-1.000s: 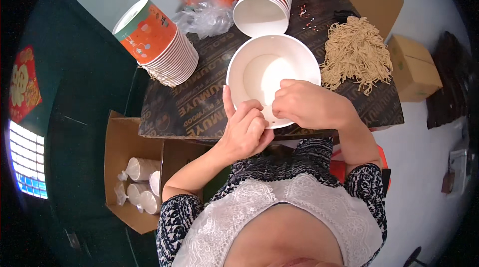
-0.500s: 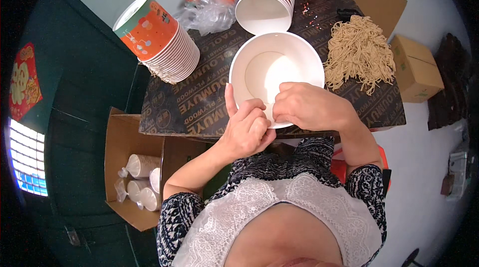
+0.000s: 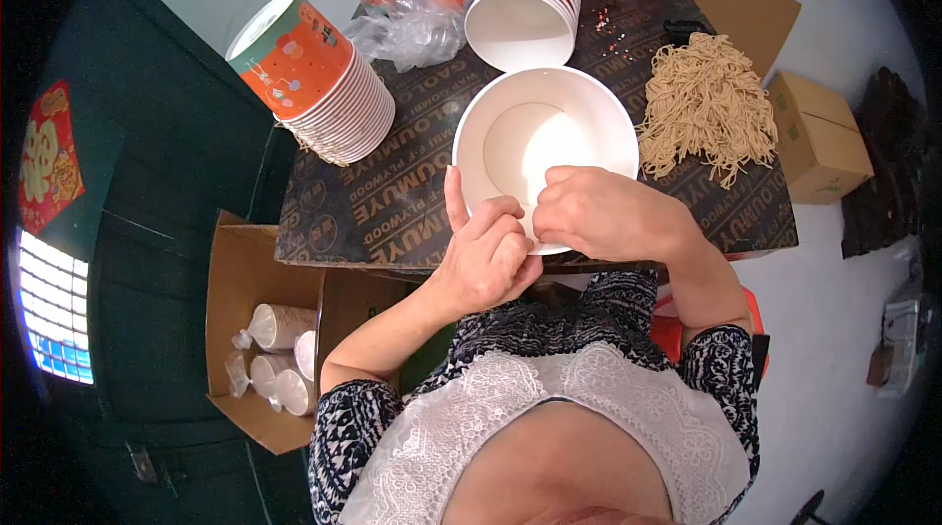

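Note:
A white paper bucket (image 3: 542,93) lies with its wide mouth toward me at the table's near edge. At the near side of its rim my left hand (image 3: 489,258) is closed, one finger sticking up along the outside while the others curl at the rim. My right hand (image 3: 608,216) reaches over that same rim in a tight pinch, close against the left fingertips. What the right fingers pinch is hidden. To the right of the bucket sits a heap of tan cords (image 3: 705,105).
Nested orange-and-green paper buckets (image 3: 319,78) lean at the left of the dark plywood table (image 3: 392,206). Behind are another bucket stack (image 3: 525,10), clear plastic bags (image 3: 407,29) and small scattered bits (image 3: 610,29). An open carton (image 3: 231,329) with wrapped cups stands lower left; a closed carton (image 3: 819,137) is at right.
Both hands stay at the near rim with almost the same grip. The whole view has shifted very slightly; nothing else visibly differs.

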### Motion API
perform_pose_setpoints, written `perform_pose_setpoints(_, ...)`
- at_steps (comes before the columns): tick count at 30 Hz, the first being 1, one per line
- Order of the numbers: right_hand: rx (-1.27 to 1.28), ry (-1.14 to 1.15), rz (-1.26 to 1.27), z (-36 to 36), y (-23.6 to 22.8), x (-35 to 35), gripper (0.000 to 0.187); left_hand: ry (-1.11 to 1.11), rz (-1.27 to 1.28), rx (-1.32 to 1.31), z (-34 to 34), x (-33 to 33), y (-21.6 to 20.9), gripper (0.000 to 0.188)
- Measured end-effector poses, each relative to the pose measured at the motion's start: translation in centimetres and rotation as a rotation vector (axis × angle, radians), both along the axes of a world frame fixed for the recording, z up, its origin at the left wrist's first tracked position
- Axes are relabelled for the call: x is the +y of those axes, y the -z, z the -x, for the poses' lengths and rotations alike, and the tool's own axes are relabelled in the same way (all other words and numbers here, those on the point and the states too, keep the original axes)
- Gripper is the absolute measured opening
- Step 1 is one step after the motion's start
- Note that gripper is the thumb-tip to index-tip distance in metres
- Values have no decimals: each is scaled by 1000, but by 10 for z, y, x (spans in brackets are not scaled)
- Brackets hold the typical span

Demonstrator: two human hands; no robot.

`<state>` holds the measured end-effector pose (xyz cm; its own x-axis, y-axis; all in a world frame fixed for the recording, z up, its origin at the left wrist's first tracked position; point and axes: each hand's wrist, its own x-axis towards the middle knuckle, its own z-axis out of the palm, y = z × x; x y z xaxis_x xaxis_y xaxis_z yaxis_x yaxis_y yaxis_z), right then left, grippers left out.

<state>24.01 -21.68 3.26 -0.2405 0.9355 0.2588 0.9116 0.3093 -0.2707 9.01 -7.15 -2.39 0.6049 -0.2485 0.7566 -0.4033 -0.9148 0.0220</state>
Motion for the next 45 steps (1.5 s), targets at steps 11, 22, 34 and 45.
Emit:
perform_pose_setpoints(11, 44, -3, 77, -10, 1, -2, 13, -7, 22, -4, -1, -2, -2, 28)
perform_pose_setpoints(22, 130, -12, 53, -9, 2, -1, 13, -14, 24, -7, -1, -2, 0, 27)
perform_pose_setpoints(34, 21, 5, 26, -1, 6, 1, 11, -3, -39, 8, 4, 2, 5, 27)
perform_pose_setpoints(45, 426, 191, -639, 29, 2, -23, 13, -109, 51, -45, 7, 5, 5, 30)
